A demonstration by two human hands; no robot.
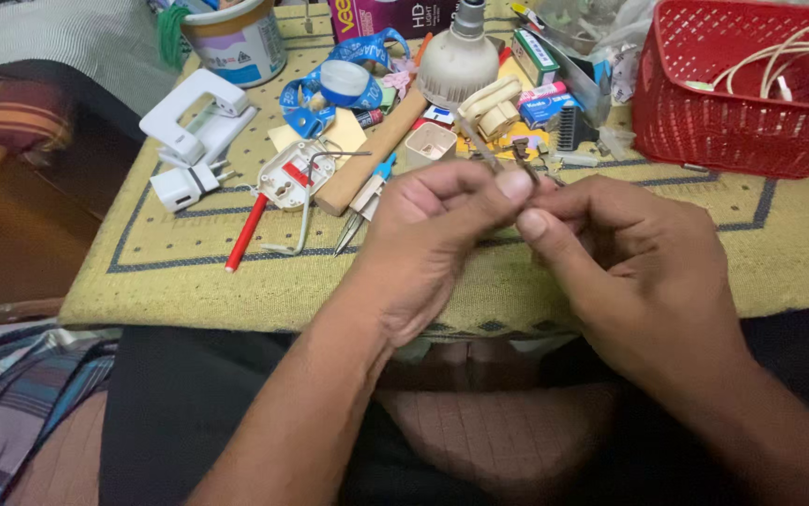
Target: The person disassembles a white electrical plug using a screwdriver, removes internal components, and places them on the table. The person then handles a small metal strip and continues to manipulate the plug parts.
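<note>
Low table (611, 281) under a yellow woven cloth (189, 272) with dark border lines. Beyond its left edge, dark wooden furniture (11, 253) bearing a plaid cushion (6, 112). Grey fabric (67, 37) at the far left corner. Soft indoor light.

Woven matt tablecloth (779, 253), glossy red plastic basket (704, 103), wooden handle (372, 155)

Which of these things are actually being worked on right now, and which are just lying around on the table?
In hand:
left hand and right hand pinching a small dark metal part between their fingertips

Lying about:
opened white plug
red-handled screwdriver
white charger
wooden handle
bulb
blue tape roll
red basket with white cable
</note>
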